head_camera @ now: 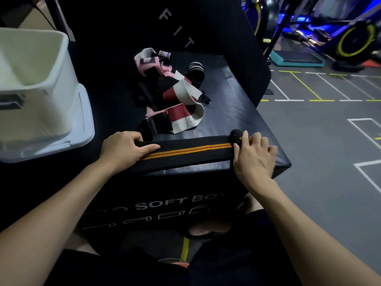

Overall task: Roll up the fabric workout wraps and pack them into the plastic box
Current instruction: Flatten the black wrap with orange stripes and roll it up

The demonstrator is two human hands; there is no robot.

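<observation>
The right hand pinches a small started roll at the far-right end of the black wrap with orange stripes; its fingers curl round that roll. The left hand lies with straight fingers pressing the wrap's other end flat, gripping nothing. The wrap stretches between them along the near edge of the worktop, a padded black box. To roll well, I judge the right hand should turn the roll leftward, keeping the stripes square so it does not cone, while the left holds light tension and gives way. The roll sits near the worktop's right corner, with the floor beyond, so a slip could drop it. Behind lies a heap of loose wraps, and the white box stands left, open, with bare worktop between it and the hands.
</observation>
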